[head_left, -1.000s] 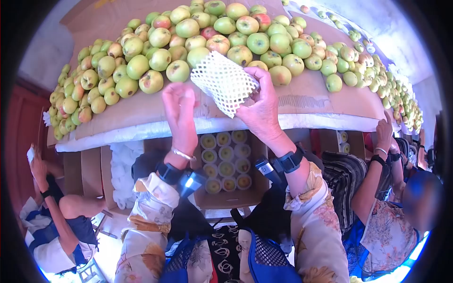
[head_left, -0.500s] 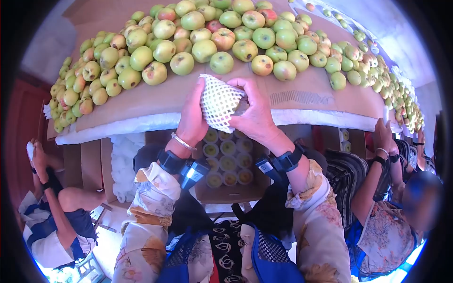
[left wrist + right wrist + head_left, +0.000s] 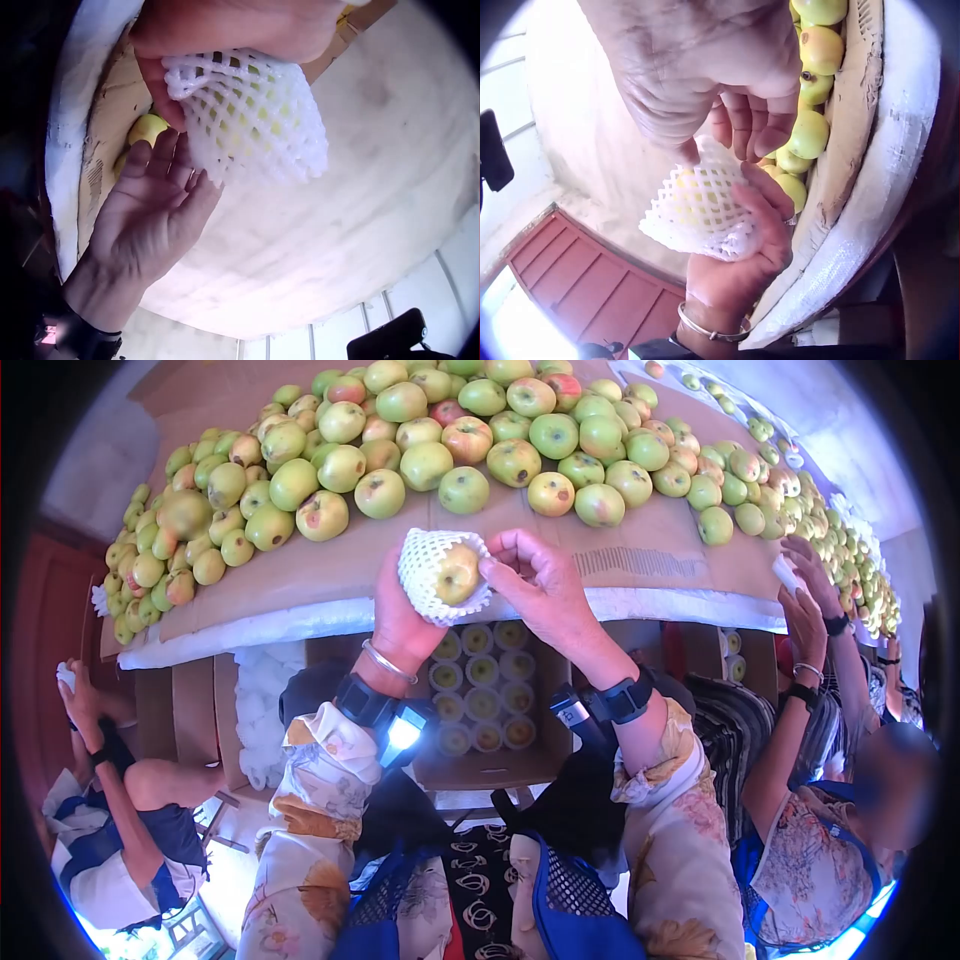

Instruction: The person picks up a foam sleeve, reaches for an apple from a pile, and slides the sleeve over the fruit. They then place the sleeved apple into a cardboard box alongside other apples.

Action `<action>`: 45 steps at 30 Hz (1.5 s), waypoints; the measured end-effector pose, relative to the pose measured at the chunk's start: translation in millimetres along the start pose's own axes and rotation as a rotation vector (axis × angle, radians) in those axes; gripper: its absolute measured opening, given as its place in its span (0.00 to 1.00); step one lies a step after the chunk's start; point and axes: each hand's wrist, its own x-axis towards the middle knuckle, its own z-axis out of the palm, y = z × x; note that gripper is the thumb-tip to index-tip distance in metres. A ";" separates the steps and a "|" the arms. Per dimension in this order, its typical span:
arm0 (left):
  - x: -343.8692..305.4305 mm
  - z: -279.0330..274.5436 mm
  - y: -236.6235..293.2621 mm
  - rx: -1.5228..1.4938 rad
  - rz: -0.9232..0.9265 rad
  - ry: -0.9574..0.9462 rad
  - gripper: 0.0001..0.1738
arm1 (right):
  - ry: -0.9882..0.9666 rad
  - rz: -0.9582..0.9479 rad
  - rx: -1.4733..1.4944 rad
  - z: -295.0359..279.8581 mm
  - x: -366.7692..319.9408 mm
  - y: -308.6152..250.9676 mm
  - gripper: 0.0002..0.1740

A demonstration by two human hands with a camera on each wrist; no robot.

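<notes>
A green-yellow apple (image 3: 457, 574) sits inside a white foam net (image 3: 417, 559), its face showing at the net's opening. My left hand (image 3: 400, 612) holds the netted apple, fingers curled round it, as the right wrist view confirms with the left hand (image 3: 739, 274) beneath the net (image 3: 697, 206). My right hand (image 3: 548, 592) is at the net's right edge, thumb against the rim, other fingers loosely bent and apart from it. In the left wrist view the right hand (image 3: 146, 221) shows its palm, with the thumb at the net (image 3: 255, 120).
Many loose apples (image 3: 380, 494) lie heaped on the cardboard-covered table (image 3: 640, 550). Below its edge stands a box (image 3: 490, 768) of apples in rows, with white foam nets (image 3: 262, 720) to its left. People sit at both sides.
The net has turned so its opening and the apple face the head camera. My left hand moved slightly left and under it; my right hand let go of its wider hold and moved right.
</notes>
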 end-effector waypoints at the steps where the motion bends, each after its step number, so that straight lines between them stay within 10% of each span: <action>1: 0.1 -0.4 -0.7 0.012 0.017 0.018 0.27 | -0.005 0.016 0.022 -0.1 0.3 0.9 0.13; 23: -6.3 1.3 -10.1 -0.099 -0.108 -0.072 0.29 | 0.233 -0.327 -0.028 6.2 -10.6 -19.9 0.07; 32: -0.9 5.7 -2.9 0.044 0.083 0.094 0.21 | 0.146 -0.656 -0.651 -5.0 -1.6 -28.0 0.12; 45: -1.5 9.0 -17.7 0.395 0.495 0.214 0.12 | 0.102 -0.190 -0.976 5.9 -7.7 -7.3 0.28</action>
